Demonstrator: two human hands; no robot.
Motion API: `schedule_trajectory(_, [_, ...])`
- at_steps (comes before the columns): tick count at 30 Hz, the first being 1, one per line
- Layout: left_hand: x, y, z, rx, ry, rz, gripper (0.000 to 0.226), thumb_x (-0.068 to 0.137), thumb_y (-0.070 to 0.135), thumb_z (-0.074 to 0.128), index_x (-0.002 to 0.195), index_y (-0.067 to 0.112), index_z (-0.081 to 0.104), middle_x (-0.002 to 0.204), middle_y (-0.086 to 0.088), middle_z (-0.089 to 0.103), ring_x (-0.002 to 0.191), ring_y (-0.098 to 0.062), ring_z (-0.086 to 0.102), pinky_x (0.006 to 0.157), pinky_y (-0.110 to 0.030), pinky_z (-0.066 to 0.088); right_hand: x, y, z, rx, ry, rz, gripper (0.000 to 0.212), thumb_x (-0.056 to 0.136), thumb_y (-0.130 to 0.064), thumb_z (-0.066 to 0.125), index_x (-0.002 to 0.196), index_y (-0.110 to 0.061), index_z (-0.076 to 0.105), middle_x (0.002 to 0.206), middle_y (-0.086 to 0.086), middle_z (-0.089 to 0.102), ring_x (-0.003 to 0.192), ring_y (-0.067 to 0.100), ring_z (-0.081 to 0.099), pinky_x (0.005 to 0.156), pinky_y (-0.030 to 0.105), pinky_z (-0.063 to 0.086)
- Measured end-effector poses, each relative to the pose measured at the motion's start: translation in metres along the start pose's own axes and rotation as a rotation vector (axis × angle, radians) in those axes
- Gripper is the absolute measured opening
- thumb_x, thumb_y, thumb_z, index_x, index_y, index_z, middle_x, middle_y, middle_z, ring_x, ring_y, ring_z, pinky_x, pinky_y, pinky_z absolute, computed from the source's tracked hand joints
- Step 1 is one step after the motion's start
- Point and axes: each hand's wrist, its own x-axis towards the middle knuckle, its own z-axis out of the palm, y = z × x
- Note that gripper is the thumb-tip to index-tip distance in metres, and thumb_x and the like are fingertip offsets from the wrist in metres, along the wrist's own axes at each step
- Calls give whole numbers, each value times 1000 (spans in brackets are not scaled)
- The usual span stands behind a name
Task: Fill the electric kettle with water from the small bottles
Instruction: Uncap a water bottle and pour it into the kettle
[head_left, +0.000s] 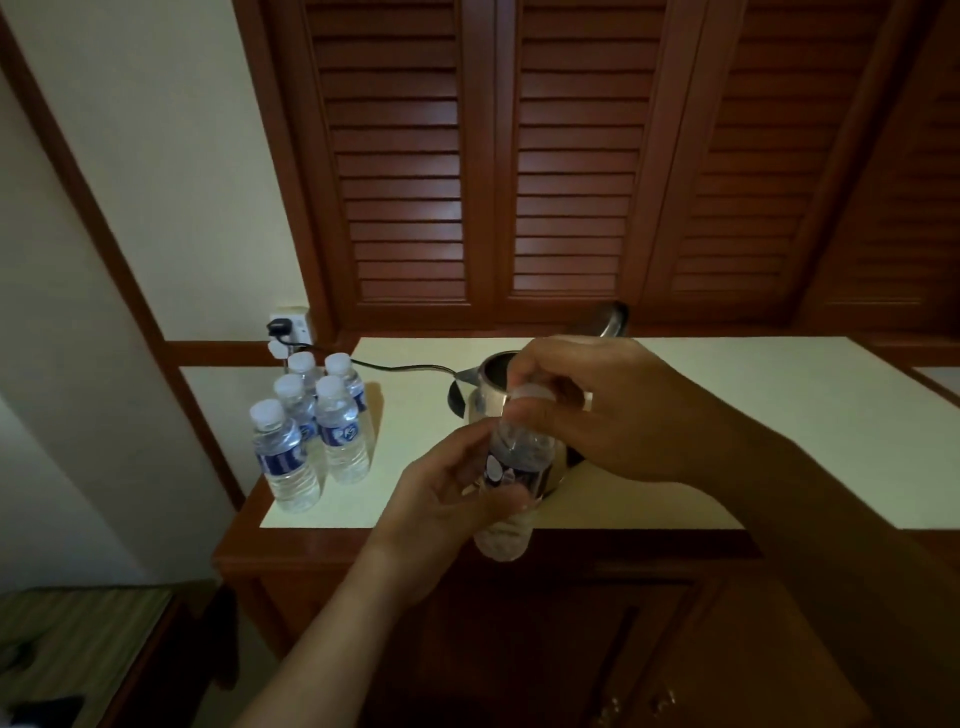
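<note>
Left hand (452, 499) grips bottle (519, 452); right hand (602, 410) pinches its cap (530, 393); open kettle (491, 376) at 12 o'clock; five capped bottles (317, 431) at 9 o'clock; pouring judged mostly ahead.

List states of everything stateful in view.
Stainless steel electric kettle: lid open, standing on counter.
Small clear plastic bottle in hand: white cap on; left hand grips body, right hand pinches cap.
Five small clear bottles: upright, capped.
Black plug: in wall socket.
Brown louvred wooden doors: closed.
</note>
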Motion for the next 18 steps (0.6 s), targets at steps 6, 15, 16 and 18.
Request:
schedule_trajectory(6, [5, -9, 6, -112, -110, -55, 51, 85, 4, 76, 133, 21, 69, 135, -10, 70, 129, -27, 65, 96, -32, 56, -15, 17, -20, -7, -153, -18, 23, 96, -23, 66, 113, -37, 69, 107, -20, 67, 101, -2, 59, 82, 11, 44])
schedule_trajectory(15, [0, -18, 29, -1, 47, -88, 51, 91, 5, 72, 140, 13, 59, 134, -7, 72, 128, -25, 67, 101, -36, 56, -61, 62, -5, 309, 214, 214, 26, 94, -14, 68, 117, -26, 71, 118, -16, 69, 110, 1, 64, 96, 19, 50])
schedule_trajectory(16, [-1, -19, 31, 26, 78, -96, 50, 92, 6, 74, 139, 14, 60, 134, -5, 72, 128, -23, 67, 103, -37, 56, -69, 71, 6, 377, 264, 296, 24, 91, -12, 71, 111, -26, 72, 114, -15, 71, 107, 0, 66, 95, 18, 52])
schedule_trajectory(18, [-4, -24, 35, 64, 142, -111, 49, 92, 7, 72, 139, 17, 61, 133, -3, 72, 127, -20, 68, 102, -36, 56, -84, 91, 30, 437, 299, 444, 17, 87, -9, 75, 99, -22, 72, 103, -13, 73, 97, -3, 68, 88, 12, 52])
